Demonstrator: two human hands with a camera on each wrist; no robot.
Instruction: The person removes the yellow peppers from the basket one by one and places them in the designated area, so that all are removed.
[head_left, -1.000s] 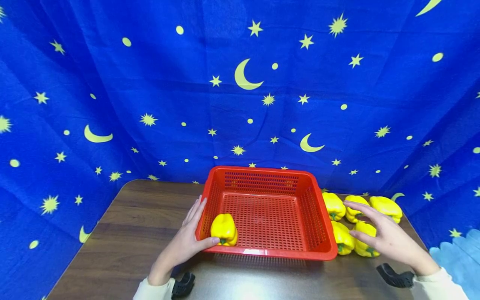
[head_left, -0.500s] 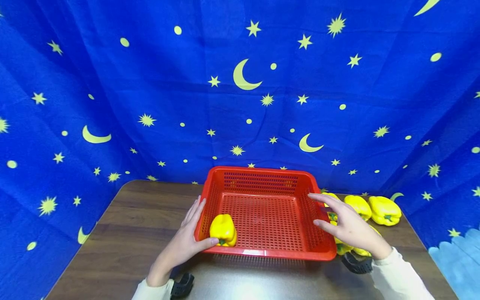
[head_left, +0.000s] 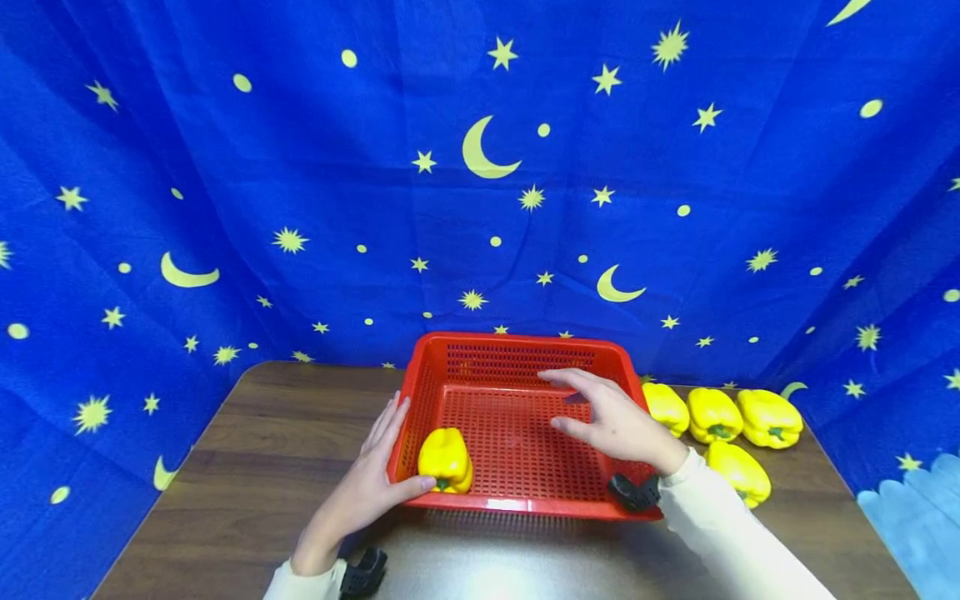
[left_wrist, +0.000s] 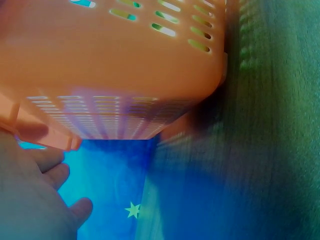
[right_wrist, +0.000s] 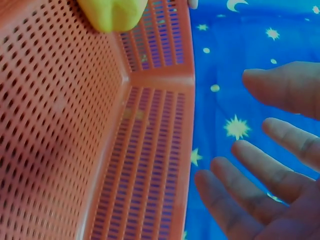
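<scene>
A red plastic basket (head_left: 517,505) with slotted walls sits on the table. One yellow bell pepper (head_left: 444,460) stands in its front left corner, partly visible at the top of the right wrist view. My left hand (head_left: 363,492) rests on that corner, fingers fairly straight along the left rim and thumb over the front rim beside the pepper. Over the right half of the basket hovers my right hand (head_left: 618,423), fingers spread with nothing between them; the right wrist view shows its fingers (right_wrist: 245,155) apart from the basket wall.
Several more yellow bell peppers (head_left: 714,415) lie right of the basket, some partly behind my right forearm. The wooden table (head_left: 225,492) stretches to the left. A blue cloth (head_left: 360,167) with stars and moons hangs behind. Black wrist mounts (head_left: 365,573) sit at both wrists.
My right hand has moved left from above the peppers on the right to over the basket, carrying nothing. The left hand, basket and the pepper inside have stayed put.
</scene>
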